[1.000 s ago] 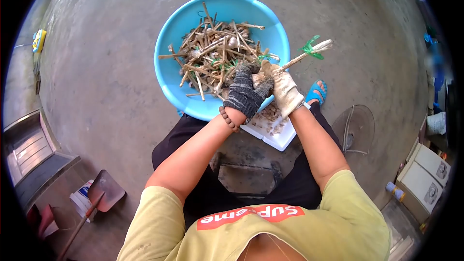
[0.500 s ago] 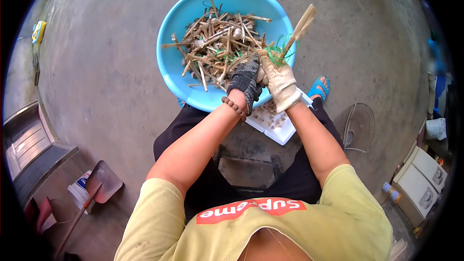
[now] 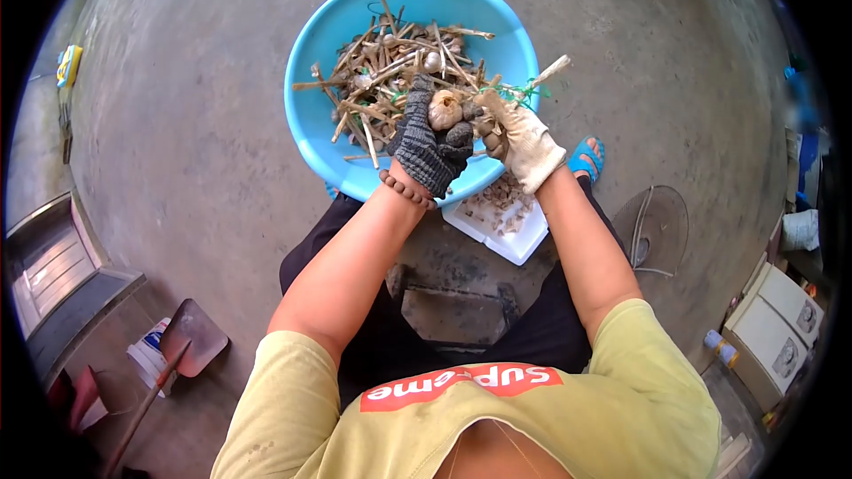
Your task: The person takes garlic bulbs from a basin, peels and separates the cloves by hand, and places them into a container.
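Observation:
My left hand (image 3: 432,142), in a dark grey knit glove, holds a pale garlic bulb (image 3: 445,110) between thumb and fingers. Just to its right, my right hand (image 3: 524,142), in a cream glove, grips a garlic bunch (image 3: 552,69) whose dry stalks are tied with green string and point up and right. Some brownish bulbs of the bunch show between the two hands. Both hands are over the near right part of a blue basin (image 3: 311,137), which holds a heap of garlic with cut stalks (image 3: 382,66).
A white tray (image 3: 515,248) with peelings lies below the basin, between my legs. A round fan guard (image 3: 657,231) is on the floor at right. A shovel (image 3: 193,337) and white bucket (image 3: 146,359) stand at lower left, boxes (image 3: 772,333) at lower right.
My left hand has turned and moved slightly left, apart from my right hand, with a bulb now showing in it. The stalks in my right hand have tipped lower.

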The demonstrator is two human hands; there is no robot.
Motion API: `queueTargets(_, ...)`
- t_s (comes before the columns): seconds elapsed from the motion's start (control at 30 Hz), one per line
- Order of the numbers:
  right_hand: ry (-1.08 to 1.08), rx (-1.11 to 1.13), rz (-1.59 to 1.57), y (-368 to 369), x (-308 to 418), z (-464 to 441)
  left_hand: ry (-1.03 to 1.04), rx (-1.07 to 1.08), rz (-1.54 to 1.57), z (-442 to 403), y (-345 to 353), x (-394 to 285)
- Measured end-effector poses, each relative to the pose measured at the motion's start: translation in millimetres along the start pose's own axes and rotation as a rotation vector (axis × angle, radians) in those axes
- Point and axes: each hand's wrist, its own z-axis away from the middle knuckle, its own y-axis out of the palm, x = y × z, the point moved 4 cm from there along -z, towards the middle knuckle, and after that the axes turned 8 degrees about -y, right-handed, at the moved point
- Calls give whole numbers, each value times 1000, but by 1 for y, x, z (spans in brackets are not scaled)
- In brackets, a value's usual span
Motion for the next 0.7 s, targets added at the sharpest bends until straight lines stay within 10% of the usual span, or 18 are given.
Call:
queueTargets(0.27, 331, 267, 480, 3, 5, 13, 125, -275, 5, 3, -15, -12)
queueTargets(0.37, -58, 199, 797, 8, 24, 12, 174, -560, -223, -1, -35, -14)
queueTargets(0.53, -413, 386, 794, 29, 23, 21, -22, -400, -475, -2, -26, -5)
queueTargets(0.6, -255, 321, 628, 33, 26, 32, 535, -381, -1871, 4, -6, -8)
queueTargets(0.7, -291, 316, 569, 34, 21, 33, 468, -404, -1885, 4, -5, -8)
